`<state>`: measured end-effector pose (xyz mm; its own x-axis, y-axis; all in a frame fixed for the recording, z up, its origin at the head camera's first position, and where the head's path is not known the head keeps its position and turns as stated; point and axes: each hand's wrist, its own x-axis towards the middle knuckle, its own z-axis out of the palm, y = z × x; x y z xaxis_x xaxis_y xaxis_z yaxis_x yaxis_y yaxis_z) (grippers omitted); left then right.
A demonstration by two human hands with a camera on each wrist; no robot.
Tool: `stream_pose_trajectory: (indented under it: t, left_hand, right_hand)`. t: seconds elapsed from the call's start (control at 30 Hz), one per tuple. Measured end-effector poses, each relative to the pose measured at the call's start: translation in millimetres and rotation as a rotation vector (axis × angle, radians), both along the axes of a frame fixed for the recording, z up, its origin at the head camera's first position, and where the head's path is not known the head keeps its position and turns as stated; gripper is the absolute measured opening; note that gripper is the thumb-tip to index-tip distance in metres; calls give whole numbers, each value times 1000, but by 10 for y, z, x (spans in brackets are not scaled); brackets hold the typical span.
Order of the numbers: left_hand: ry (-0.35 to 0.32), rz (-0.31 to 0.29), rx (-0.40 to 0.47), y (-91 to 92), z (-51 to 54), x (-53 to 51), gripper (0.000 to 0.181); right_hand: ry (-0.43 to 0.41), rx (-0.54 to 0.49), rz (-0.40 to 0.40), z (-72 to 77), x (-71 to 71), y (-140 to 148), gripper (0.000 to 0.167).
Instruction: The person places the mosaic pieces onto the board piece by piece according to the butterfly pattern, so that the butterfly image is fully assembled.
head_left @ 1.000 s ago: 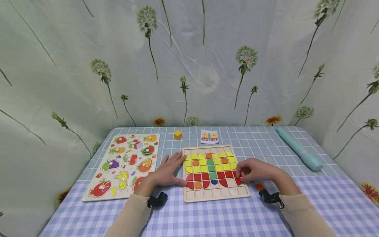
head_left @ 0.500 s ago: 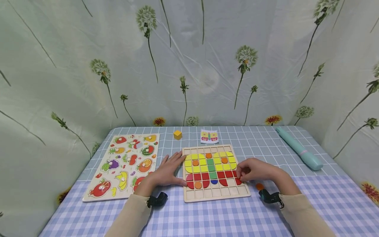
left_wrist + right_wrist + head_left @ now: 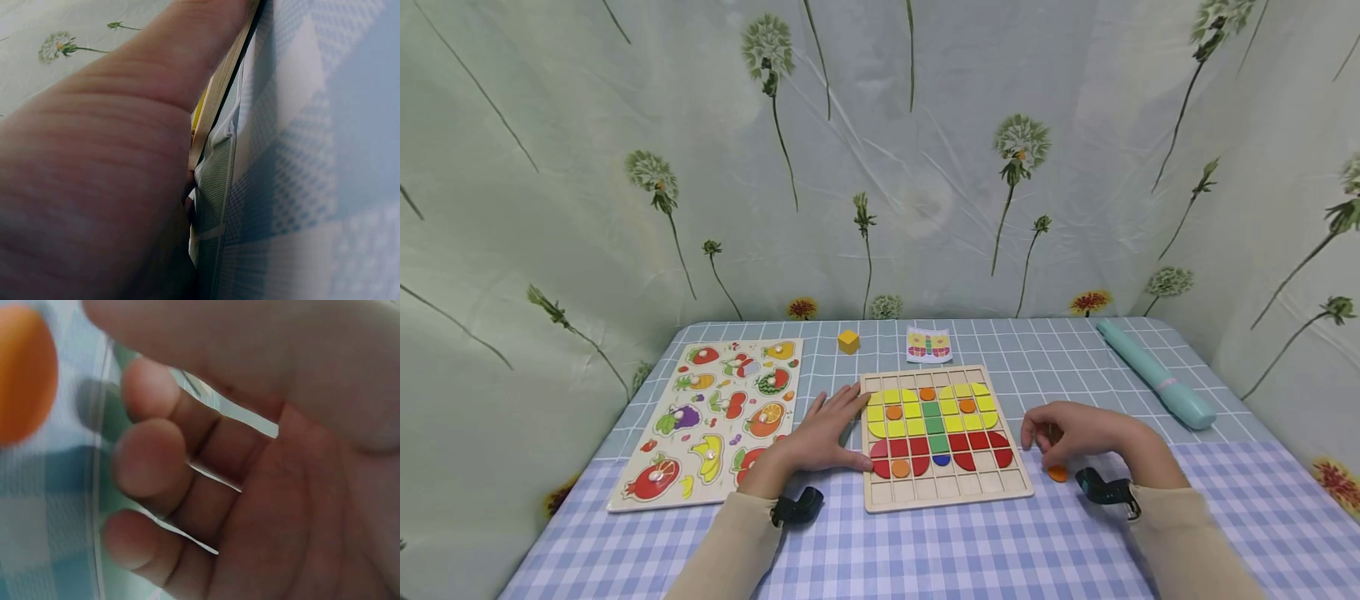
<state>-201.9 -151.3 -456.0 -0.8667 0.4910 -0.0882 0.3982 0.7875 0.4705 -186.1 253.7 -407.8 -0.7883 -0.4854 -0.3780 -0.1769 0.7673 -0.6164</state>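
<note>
A wooden grid board lies in the middle of the table, with yellow, red, green, orange and blue pieces set in it in a butterfly shape. My left hand rests at the board's left edge, fingers spread and thumb touching the lower left side; in the left wrist view the hand hides most of the board. Right of the board, my right hand hovers with loosely bent fingers that hold nothing. Just below its fingertips an orange disc lies on the cloth; the right wrist view shows this disc beside the thumb.
A fruit knob puzzle lies at the left. Behind the board are a yellow cube and a small butterfly picture card. A rolled teal object lies at the far right. A curtain stands behind the table.
My right hand has let go of the red piece at the board's right and moved right, toward the orange disc. That red piece sits in the grid. The left hand has stayed in place.
</note>
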Motion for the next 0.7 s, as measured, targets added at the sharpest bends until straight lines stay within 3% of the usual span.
stream_pose_trajectory:
  t: [0.27,0.4,0.7]
  left_hand:
    - [-1,-1,4,-6,-4,-3,112]
    - [-3,-3,4,-7,-2,0,111]
    - [-2,-5,1,-4,7,5,110]
  right_hand:
    - [-45,26,61,34,14,82,26]
    - [-45,49,46,24,16,69,26]
    - [50,-21,67,-55,-41,44,14]
